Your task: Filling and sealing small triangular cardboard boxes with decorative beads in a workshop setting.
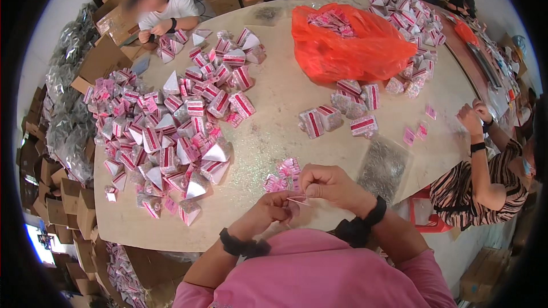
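Centrally, pale table (268,120); around, boxes (87,214)

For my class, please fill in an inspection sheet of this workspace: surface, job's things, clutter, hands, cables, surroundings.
Surface: pale table, glittery specks before the person; flat greyish sheet at right.
Job's things: small pink-and-white piece, held; pink cards just beyond it.
Clutter: large heap of wedge-shaped packages at left; open red plastic bag farther off, with more packages near it.
Hands: left hand and right hand close together, pinched at the piece.
Cables: nothing seen clearly.
Surroundings: co-workers around the table; cardboard boxes and clear bags at left.
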The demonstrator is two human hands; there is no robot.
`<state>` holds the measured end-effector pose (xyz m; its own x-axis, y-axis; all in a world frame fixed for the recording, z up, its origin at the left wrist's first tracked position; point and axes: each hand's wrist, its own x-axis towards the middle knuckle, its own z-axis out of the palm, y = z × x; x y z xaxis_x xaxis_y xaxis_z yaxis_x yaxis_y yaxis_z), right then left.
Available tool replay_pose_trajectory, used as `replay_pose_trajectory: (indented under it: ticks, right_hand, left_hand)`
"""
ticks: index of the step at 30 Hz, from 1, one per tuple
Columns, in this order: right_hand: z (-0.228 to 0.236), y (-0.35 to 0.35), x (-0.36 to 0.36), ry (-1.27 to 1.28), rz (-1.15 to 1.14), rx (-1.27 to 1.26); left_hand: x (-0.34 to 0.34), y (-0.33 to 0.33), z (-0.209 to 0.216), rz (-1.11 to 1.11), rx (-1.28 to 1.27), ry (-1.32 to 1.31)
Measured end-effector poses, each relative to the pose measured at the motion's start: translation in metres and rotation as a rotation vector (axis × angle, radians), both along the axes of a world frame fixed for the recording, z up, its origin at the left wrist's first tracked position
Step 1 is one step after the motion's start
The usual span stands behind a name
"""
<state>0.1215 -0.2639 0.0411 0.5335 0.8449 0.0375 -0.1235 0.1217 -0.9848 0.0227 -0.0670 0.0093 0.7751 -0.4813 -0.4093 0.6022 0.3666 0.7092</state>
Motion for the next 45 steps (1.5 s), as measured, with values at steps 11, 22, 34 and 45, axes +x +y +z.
replay_pose_trajectory:
  ticks: [11, 22, 34, 45]
  right_hand:
    - [-0.001, 0.004, -0.005, 0.158, -0.021, -0.185]
    - [0.002, 0.015, -0.018, 0.385, -0.240, 0.101]
    - [-0.013, 0.013, -0.027, 0.384, -0.084, 0.045]
    - [-0.022, 0.012, -0.028, 0.447, -0.079, 0.004]
  left_hand:
    - [0.001, -0.018, 0.047, 0.370, 0.914, -0.913]
    - [0.006, -0.028, 0.038, 0.688, 0.808, -0.761]
    - [0.016, -0.006, 0.056, 0.142, 0.499, -0.717]
    - [0.000, -0.011, 0.038, 0.237, 1.014, -0.772]
